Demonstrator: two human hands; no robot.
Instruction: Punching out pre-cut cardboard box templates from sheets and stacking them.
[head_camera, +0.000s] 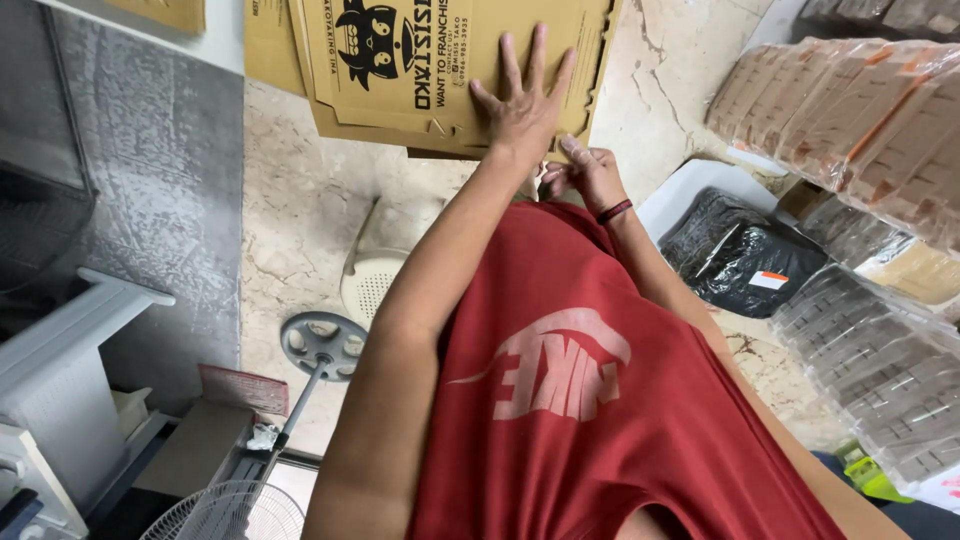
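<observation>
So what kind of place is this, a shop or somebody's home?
Most likely a small packing or stock room. Flat brown cardboard boxes lie stacked under the left hand, plastic-wrapped bundles of packaging pile up at one side, and a standing fan sits on the marble floor.

The left hand (525, 105) lies flat, fingers spread, on a stack of flat brown cardboard boxes (400, 70), while the right hand (585, 172) grips their near edge, with wrapped bundles of packaging (850, 110) at the right and a fan (225, 512) below.
</observation>
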